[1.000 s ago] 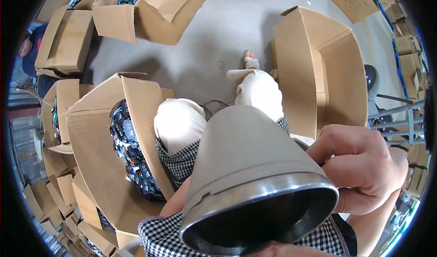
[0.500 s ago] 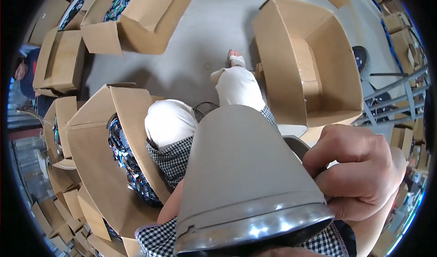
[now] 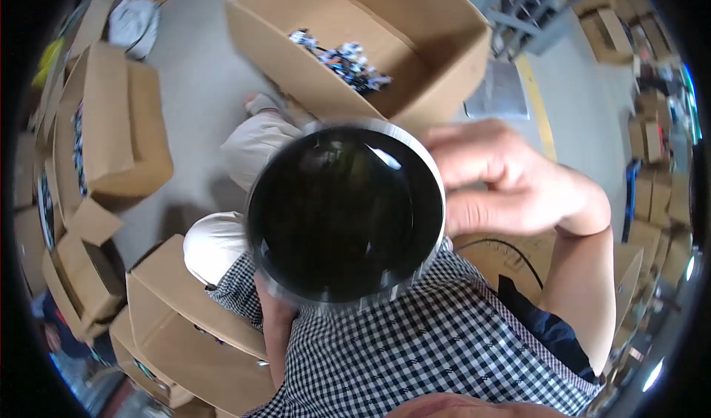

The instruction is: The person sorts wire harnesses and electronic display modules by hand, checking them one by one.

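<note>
A large mug [image 3: 344, 214] with a shiny metal rim is close in front of me, its dark round mouth facing up toward my head. What is inside is too dark to make out. My right hand [image 3: 492, 177] is closed at its right side, fingers bent around where the handle is; the handle itself is hidden. My left forearm [image 3: 275, 344] runs up beside my checked shirt and passes behind the mug, which hides my left hand.
Ahead stands a big open cardboard box [image 3: 437, 40] holding loose small pieces [image 3: 352, 66]. Another open box [image 3: 215, 344] is by my left leg, with more boxes [image 3: 111, 122] along the left. A metal-framed cart [image 3: 518, 11] is at the far right.
The mug has tipped from showing its grey outer side to showing its dark mouth. My right hand has moved up and left with it. My view has turned; pieces in the big box now show.
</note>
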Motion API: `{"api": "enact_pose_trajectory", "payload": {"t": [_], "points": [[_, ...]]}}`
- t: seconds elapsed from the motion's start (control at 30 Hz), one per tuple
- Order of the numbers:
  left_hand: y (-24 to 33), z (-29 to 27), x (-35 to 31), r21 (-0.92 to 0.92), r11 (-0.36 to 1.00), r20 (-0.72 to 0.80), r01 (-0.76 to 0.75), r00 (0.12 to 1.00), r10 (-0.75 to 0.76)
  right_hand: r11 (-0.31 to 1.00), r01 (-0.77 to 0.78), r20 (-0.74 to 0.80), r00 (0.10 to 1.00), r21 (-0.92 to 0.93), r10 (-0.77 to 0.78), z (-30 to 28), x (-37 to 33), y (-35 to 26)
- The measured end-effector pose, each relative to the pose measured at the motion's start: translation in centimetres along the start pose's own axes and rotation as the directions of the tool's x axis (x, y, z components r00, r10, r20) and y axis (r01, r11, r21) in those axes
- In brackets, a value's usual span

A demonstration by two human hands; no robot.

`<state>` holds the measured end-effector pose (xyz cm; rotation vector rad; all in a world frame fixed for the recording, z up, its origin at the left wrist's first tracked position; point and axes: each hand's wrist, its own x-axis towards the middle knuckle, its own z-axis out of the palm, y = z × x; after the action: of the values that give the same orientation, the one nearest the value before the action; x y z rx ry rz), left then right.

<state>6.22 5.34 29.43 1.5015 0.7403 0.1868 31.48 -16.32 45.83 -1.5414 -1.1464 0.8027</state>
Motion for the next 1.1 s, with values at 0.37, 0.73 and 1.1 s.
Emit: {"api": "enact_pose_trajectory", "payload": {"t": [0.37, 0.73, 1.1], "points": [[2.6, 0.7, 0.8, 0.432, 0.888, 0.294, -0.157, 0.956, 0.026, 0.881, -0.445, -0.747, 0.528, 0.162, 0.404, 0.2, -17.5, 7.8], [2.2, 0.3, 1.8, 0.487, 0.855, 0.357, -0.178, 0.934, -0.009, 0.743, -0.336, -0.798, -0.047, 0.579, 0.600, 9.2, -26.5, 31.4], [5.3, 0.9, 1.8, 0.478, 0.869, 0.362, -0.126, 0.930, -0.064, 0.485, -0.288, -0.564, -0.426, 0.826, 0.708, 22.7, -30.7, 42.8]]}}
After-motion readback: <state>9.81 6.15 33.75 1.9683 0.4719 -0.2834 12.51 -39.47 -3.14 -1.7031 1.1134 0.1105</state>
